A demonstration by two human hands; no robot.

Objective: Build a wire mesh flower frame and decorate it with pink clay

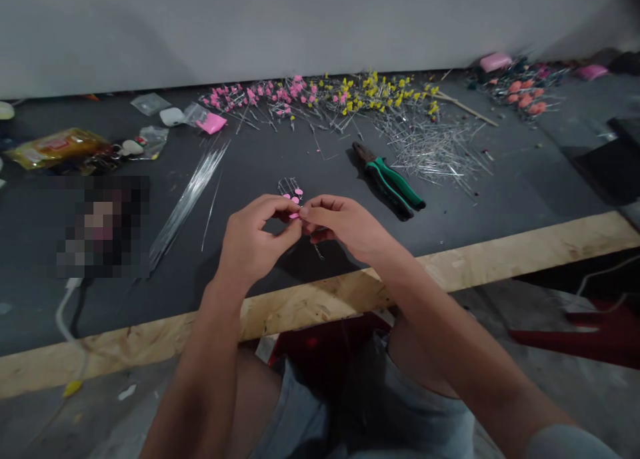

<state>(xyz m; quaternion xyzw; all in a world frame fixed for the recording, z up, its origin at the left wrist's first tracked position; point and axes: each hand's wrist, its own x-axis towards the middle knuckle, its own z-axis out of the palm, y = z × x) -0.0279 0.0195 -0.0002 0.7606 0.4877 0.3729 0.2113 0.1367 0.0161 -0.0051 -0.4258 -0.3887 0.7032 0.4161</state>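
Note:
Close to the table's front edge, my left hand (253,236) pinches a small pink piece (294,216) between thumb and forefinger. My right hand (347,226) meets it there, its fingertips closed on the same piece. The piece looks soft, like modelling clay, but I cannot be sure. Just beyond the fingers are a few pink-tipped wires (295,194), bent into loops; whether they join the held piece is hidden. A short twisted wire end (319,249) shows below my right fingers. To the right lie green-handled pliers (393,182), touched by neither hand.
Straight wires (193,202) lie in a bundle at left. Along the wall are pink-tipped wires (250,96), yellow-tipped wires (380,92) and orange-tipped wires (525,98). Bare wire pieces (440,149) spread behind the pliers. A pink lump (211,122) sits in plastic. Wood (480,256) edges the table.

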